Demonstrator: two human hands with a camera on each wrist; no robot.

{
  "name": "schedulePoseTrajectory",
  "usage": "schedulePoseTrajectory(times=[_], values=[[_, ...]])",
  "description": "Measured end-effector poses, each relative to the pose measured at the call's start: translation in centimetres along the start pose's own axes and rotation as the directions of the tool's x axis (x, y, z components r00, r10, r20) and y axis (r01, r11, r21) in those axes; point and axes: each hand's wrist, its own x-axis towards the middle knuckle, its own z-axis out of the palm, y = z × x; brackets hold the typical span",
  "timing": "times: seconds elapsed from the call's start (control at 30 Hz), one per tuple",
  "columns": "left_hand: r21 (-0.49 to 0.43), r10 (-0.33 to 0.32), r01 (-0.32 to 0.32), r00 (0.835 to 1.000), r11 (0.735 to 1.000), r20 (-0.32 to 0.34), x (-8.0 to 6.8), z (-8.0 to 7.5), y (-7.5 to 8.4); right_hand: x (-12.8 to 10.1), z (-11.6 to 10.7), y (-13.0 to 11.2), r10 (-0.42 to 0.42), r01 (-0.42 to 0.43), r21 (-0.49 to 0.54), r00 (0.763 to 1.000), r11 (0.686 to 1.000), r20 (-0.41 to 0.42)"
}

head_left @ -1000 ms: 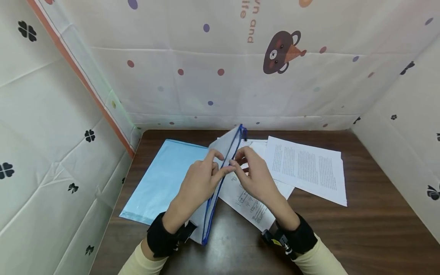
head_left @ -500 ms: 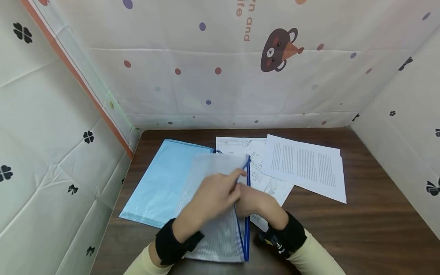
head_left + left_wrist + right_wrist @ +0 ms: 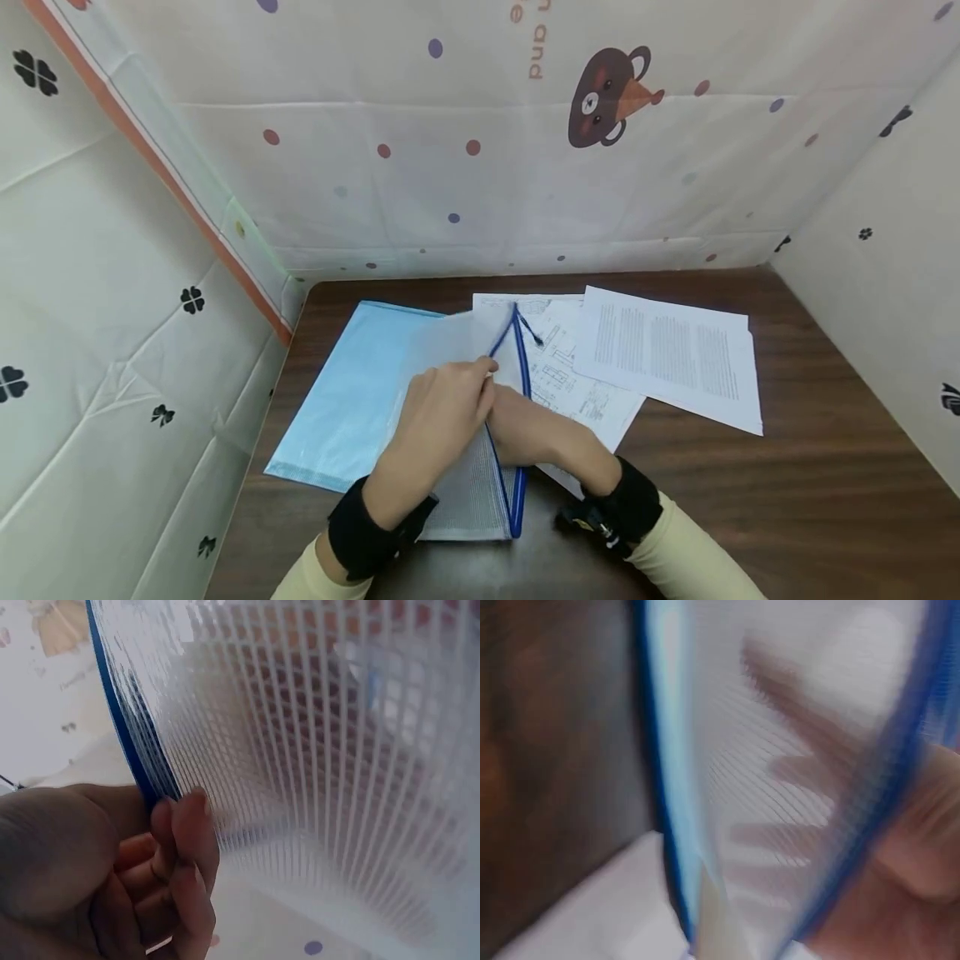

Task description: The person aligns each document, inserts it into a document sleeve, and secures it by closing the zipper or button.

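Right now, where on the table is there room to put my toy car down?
Bare wood shows along the table right side, past the text sheet, and along the front edge there. The left and middle are crowded: blue folder, mesh pouch, both hands, drawing sheet.

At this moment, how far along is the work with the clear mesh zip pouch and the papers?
Done: the blue-edged clear mesh zip pouch is open, its edges parted. In hand: the left hand lifts the upper edge while the right hand reaches inside. Left: the printed text sheet, the drawing sheet and the light blue folder lie outside on the brown table.
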Motion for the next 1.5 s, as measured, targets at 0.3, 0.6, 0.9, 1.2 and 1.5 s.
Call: schedulePoseTrajectory(times=[0.3, 0.6, 0.9, 1.2, 1.5], values=[[-0.030, -0.069, 0.068, 0.997, 0.997, -0.022, 0.5, -0.7, -1.6, -5.6, -6.0, 4.7, 0.284, -0.323, -0.396, 0.946, 0.860, -0.154], [-0.035, -0.055, 0.055, 0.998, 0.998, 0.002, 0.6, -1.2, -2.3, -14.0, -7.9, 13.7, 0.697, -0.624, -0.419, 0.717, 0.660, 0.030], [-0.050, -0.043, 0.044, 0.999, 0.998, 0.005, 0.3, -1.5, -2.5, -15.0, -8.4, 16.1, 0.704, -0.643, -0.331, 0.702, 0.690, 0.106], [-0.053, -0.042, 0.042, 0.999, 0.998, 0.000, 0.0, -1.6, -2.8, -15.5, -5.8, 16.4, 0.500, -0.513, -0.459, 0.851, 0.725, -0.162], [-0.048, -0.033, 0.033, 0.999, 0.998, -0.001, 0.3, -1.7, -3.0, -17.3, -8.0, 15.9, 0.544, -0.558, -0.419, 0.823, 0.716, -0.166]])
